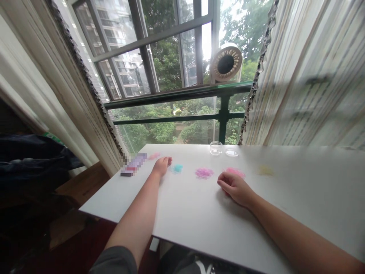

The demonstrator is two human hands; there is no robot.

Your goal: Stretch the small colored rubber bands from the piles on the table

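On the white table [182,213] lie small loose piles: a pale pink one [154,156], a turquoise one [178,168], a purple one [204,173], a brighter pink one [235,172] and a yellow one [265,170]. My left hand [163,166] is at the left side of the turquoise pile, fingers together and curled; whether they hold anything is hidden. My right hand [232,187] rests just in front of the brighter pink pile with its fingers curled in, and its contents cannot be seen.
A clear round dish [216,148] and a clear lid [232,153] stand at the back edge. A blurred purple box [134,165] lies at the left. Beyond the table are a green railing [182,96], a round fan [226,64] and curtains [302,76] at the sides.
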